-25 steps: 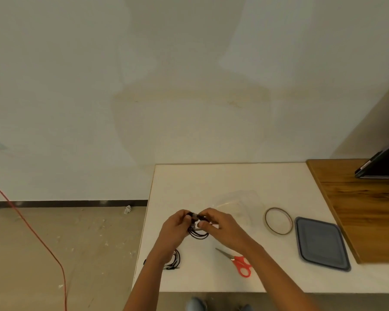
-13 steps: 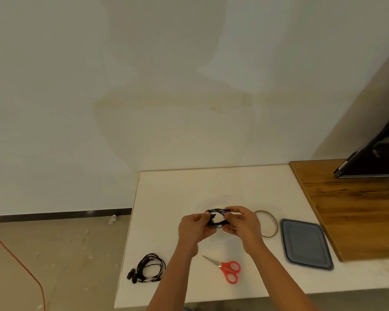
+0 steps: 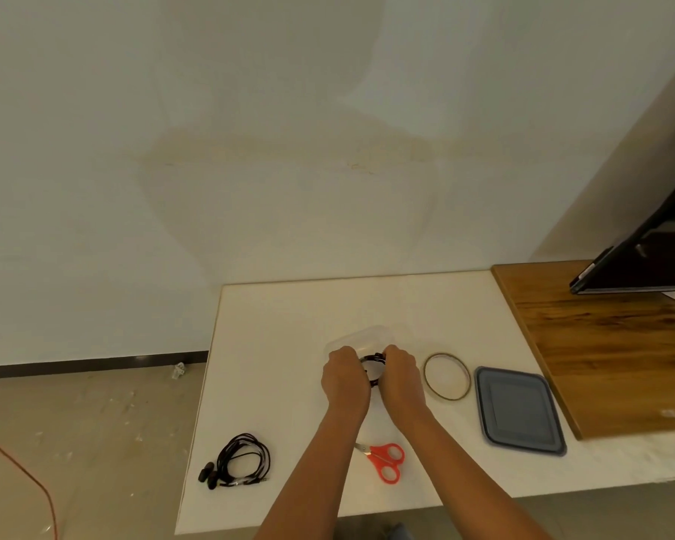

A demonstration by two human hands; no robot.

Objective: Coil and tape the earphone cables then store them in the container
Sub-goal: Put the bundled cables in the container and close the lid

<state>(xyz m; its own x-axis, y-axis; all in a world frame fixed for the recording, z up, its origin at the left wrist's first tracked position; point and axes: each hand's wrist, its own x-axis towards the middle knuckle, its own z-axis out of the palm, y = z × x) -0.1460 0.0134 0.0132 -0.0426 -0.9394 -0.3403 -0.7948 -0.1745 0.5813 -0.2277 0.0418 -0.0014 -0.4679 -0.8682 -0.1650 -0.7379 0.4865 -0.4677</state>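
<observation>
Head view: coiled earphone cable [image 3: 374, 369] held between both hands, at the near edge of the clear container [image 3: 361, 336].
Left hand [image 3: 345, 378]: fingers curled round the cable's left side, apparently to stop the loops springing apart.
Right hand [image 3: 402, 378]: grips the right side likewise.
Tape roll [image 3: 447, 376], scissors [image 3: 384, 459]: near the hands, within reach.
Lid [image 3: 520, 411]: off, beyond the tape roll, so the container is open.
Second earphone set [image 3: 238, 461]: loosely bundled near the bench [image 3: 289, 325] corner, probably next.

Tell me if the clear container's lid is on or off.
Off. The grey lid lies flat on the table, well to the right of the clear container, whose top shows no cover.
</observation>
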